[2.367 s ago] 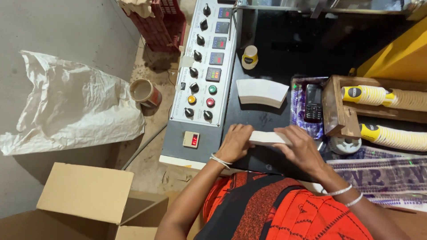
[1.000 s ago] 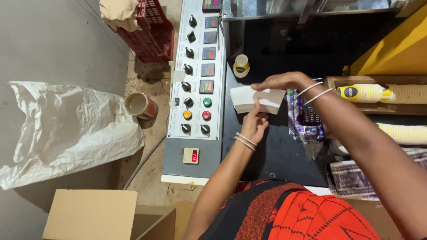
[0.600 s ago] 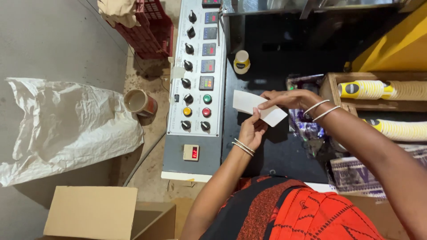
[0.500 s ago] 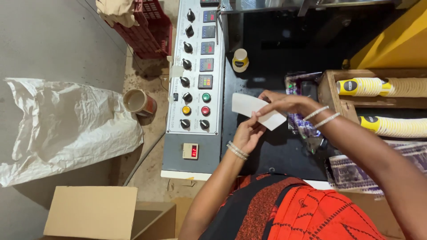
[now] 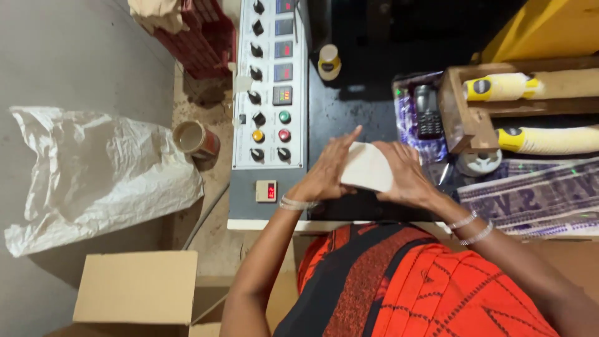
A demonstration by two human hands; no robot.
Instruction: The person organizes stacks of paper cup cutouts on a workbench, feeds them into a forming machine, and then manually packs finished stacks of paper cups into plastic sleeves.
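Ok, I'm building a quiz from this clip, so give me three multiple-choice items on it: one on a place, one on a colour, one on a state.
1. Where does the small tin can stand?
A. on the floor left of the control panel
B. in the wooden tray
C. inside the cardboard box

2. What colour is the round button directly above the red one?
A. blue
B. green
C. white

3. How is the stack of white paper blanks held?
A. lying untouched on the table
B. in the left hand alone
C. between the left hand and the right hand

Answers: 1 A, it sits on the dusty floor beside the panel's left edge. 2 B, the upper button is green. 3 C, both hands press against the stack.
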